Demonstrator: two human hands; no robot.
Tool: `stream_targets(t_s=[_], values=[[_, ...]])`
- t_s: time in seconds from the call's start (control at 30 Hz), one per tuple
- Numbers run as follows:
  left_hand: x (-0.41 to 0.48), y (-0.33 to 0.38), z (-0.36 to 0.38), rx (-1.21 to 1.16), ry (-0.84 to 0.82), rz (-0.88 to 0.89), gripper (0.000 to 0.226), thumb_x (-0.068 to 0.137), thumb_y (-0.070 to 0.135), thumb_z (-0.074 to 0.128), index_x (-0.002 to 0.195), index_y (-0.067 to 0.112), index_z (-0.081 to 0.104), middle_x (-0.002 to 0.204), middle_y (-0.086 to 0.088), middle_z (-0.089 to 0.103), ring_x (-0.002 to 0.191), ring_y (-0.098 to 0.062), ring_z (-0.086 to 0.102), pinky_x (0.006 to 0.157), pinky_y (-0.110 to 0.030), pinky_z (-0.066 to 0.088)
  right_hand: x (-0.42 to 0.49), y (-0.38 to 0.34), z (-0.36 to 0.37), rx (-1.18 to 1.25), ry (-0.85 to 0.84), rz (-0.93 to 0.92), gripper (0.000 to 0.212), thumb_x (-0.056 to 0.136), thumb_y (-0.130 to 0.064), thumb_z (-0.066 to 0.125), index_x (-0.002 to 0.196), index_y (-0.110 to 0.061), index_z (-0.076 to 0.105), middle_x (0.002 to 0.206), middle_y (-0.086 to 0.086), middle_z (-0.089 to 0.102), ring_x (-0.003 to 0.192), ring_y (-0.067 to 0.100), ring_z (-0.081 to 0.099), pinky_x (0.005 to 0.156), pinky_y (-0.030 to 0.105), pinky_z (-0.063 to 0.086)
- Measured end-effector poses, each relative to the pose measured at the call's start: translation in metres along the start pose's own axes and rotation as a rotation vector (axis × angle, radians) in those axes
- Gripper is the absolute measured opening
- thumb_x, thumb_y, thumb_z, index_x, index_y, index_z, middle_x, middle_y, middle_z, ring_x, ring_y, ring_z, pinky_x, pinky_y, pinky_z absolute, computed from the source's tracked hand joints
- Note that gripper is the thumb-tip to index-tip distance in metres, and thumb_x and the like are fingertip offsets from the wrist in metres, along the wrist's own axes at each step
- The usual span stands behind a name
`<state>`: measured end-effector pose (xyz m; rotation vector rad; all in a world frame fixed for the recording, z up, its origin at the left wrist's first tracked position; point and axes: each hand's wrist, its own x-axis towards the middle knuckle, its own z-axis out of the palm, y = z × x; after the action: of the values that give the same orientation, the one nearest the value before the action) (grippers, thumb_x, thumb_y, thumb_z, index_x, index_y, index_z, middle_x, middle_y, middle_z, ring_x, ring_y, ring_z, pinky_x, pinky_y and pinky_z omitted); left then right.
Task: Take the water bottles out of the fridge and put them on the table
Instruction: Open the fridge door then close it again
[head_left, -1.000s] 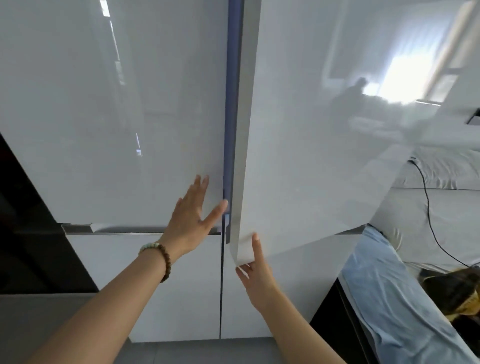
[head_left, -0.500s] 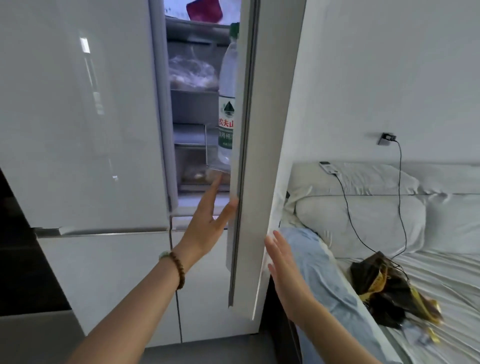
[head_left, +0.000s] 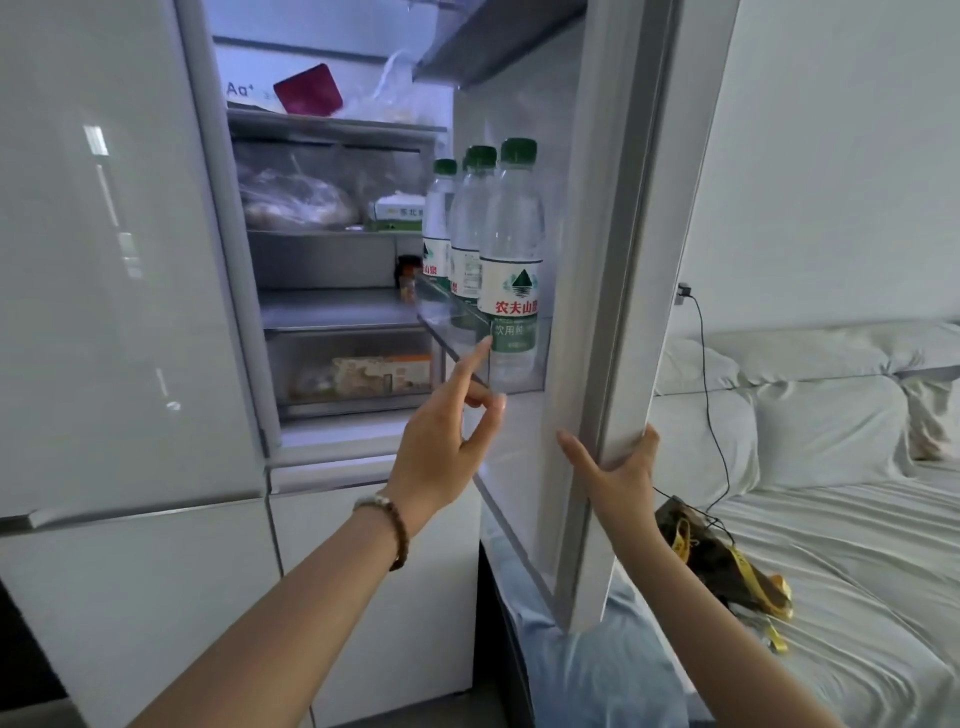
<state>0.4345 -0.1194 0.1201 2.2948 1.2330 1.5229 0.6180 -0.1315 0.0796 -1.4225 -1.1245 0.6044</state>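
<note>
Three clear water bottles with green caps stand in a row in the clear door bin (head_left: 457, 332) of the open right fridge door (head_left: 618, 312). The nearest bottle (head_left: 511, 249) has a white and green label; the middle bottle (head_left: 467, 234) and the far bottle (head_left: 439, 223) stand behind it. My left hand (head_left: 441, 441) is raised just below the bin, forefinger up near the nearest bottle's label, holding nothing. My right hand (head_left: 618, 473) grips the door's lower edge.
Fridge shelves hold bagged food (head_left: 296, 202), a small box (head_left: 397, 213) and a red item (head_left: 309, 91). The left fridge door (head_left: 104, 260) is closed. To the right lies a bed (head_left: 831, 545) with pillows, a dark bag (head_left: 722, 561) and a charging cable (head_left: 706, 364).
The right fridge door has swung wide open, so all three bottles show. My right hand moved onto the door's edge and my left hand rose toward the door bin.
</note>
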Motion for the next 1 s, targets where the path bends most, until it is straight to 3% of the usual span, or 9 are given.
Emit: stream_targets(t_s=[0.17, 0.33, 0.47, 0.57, 0.63, 0.7, 0.8, 0.87, 1.0], values=[[0.017, 0.017, 0.018, 0.048, -0.264, -0.130, 0.061, 0.093, 0.054, 0.028, 0.144, 0.046, -0.004, 0.103, 0.004, 0.066, 0.087, -0.009, 0.061, 0.066, -0.014, 0.046, 0.032, 0.009, -0.036, -0.010, -0.003, 0.061, 0.132, 0.033, -0.088, 0.064, 0.135, -0.017, 0.022, 0.124, 0.009, 0.043, 0.115, 0.024, 0.044, 0.104, 0.048, 0.039], [0.024, 0.031, 0.038, 0.043, -0.345, -0.140, 0.062, 0.091, 0.060, 0.024, 0.137, 0.055, -0.017, 0.117, -0.001, 0.065, 0.091, -0.015, 0.065, 0.074, -0.028, 0.053, 0.050, 0.011, -0.055, -0.008, -0.033, 0.066, 0.129, 0.042, -0.082, 0.067, 0.141, -0.018, 0.015, 0.147, 0.015, 0.030, 0.136, 0.032, 0.033, 0.111, 0.051, 0.032], [0.028, 0.031, 0.047, 0.069, -0.362, -0.120, 0.064, 0.091, 0.059, 0.024, 0.138, 0.052, -0.018, 0.119, -0.002, 0.064, 0.089, -0.016, 0.065, 0.071, -0.028, 0.055, 0.050, 0.014, -0.060, 0.031, -0.048, 0.035, 0.125, 0.055, -0.067, 0.070, 0.148, -0.022, -0.001, 0.158, 0.007, 0.005, 0.146, 0.025, 0.011, 0.118, 0.047, 0.018], [0.027, 0.020, 0.047, 0.064, -0.326, -0.137, 0.066, 0.091, 0.058, 0.027, 0.141, 0.049, -0.016, 0.119, 0.000, 0.062, 0.081, -0.012, 0.063, 0.069, -0.028, 0.055, 0.034, 0.015, -0.057, 0.015, 0.037, -0.033, 0.116, 0.060, -0.064, 0.069, 0.148, -0.026, 0.003, 0.158, 0.002, 0.006, 0.145, 0.023, 0.012, 0.116, 0.047, 0.019], [0.022, 0.002, 0.042, 0.065, -0.284, -0.179, 0.065, 0.090, 0.061, 0.027, 0.138, 0.054, -0.017, 0.124, 0.000, 0.058, 0.084, -0.012, 0.063, 0.073, -0.031, 0.056, 0.017, 0.013, -0.048, -0.031, 0.154, -0.148, 0.099, 0.071, -0.055, 0.067, 0.147, -0.025, 0.012, 0.155, 0.000, 0.014, 0.143, 0.020, 0.016, 0.114, 0.040, 0.022], [0.015, -0.020, 0.031, 0.087, -0.265, -0.249, 0.067, 0.088, 0.064, 0.025, 0.139, 0.053, -0.016, 0.133, 0.000, 0.054, 0.097, -0.016, 0.063, 0.082, -0.039, 0.055, -0.003, 0.005, -0.031, -0.018, 0.213, -0.319, 0.087, 0.075, -0.053, 0.068, 0.144, -0.024, 0.022, 0.149, 0.000, 0.024, 0.139, 0.013, 0.022, 0.111, 0.019, 0.021], [0.000, -0.059, 0.006, 0.098, -0.260, -0.412, 0.069, 0.089, 0.062, 0.027, 0.147, 0.038, -0.002, 0.138, 0.001, 0.049, 0.104, -0.016, 0.061, 0.091, -0.040, 0.051, -0.024, -0.005, 0.015, 0.054, 0.049, -0.392, 0.076, 0.075, -0.054, 0.060, 0.138, -0.023, 0.031, 0.139, -0.013, 0.035, 0.128, -0.005, 0.033, 0.103, 0.002, 0.023], [-0.013, -0.089, -0.017, 0.106, -0.240, -0.504, 0.067, 0.090, 0.062, 0.027, 0.148, 0.032, 0.010, 0.139, 0.001, 0.048, 0.108, -0.017, 0.058, 0.094, -0.037, 0.047, -0.036, -0.008, 0.056, 0.121, -0.138, -0.322, 0.073, 0.077, -0.058, 0.061, 0.137, -0.028, 0.032, 0.137, -0.020, 0.036, 0.123, -0.013, 0.036, 0.105, 0.012, 0.030], [-0.045, -0.152, -0.071, 0.060, -0.135, -0.730, 0.060, 0.094, 0.053, 0.032, 0.144, 0.021, 0.028, 0.137, -0.001, 0.048, 0.118, -0.020, 0.052, 0.095, -0.030, 0.038, -0.049, -0.005, 0.148, 0.199, -0.406, -0.156, 0.071, 0.077, -0.049, 0.059, 0.139, -0.028, 0.034, 0.139, -0.015, 0.040, 0.127, -0.002, 0.039, 0.103, 0.019, 0.033]])
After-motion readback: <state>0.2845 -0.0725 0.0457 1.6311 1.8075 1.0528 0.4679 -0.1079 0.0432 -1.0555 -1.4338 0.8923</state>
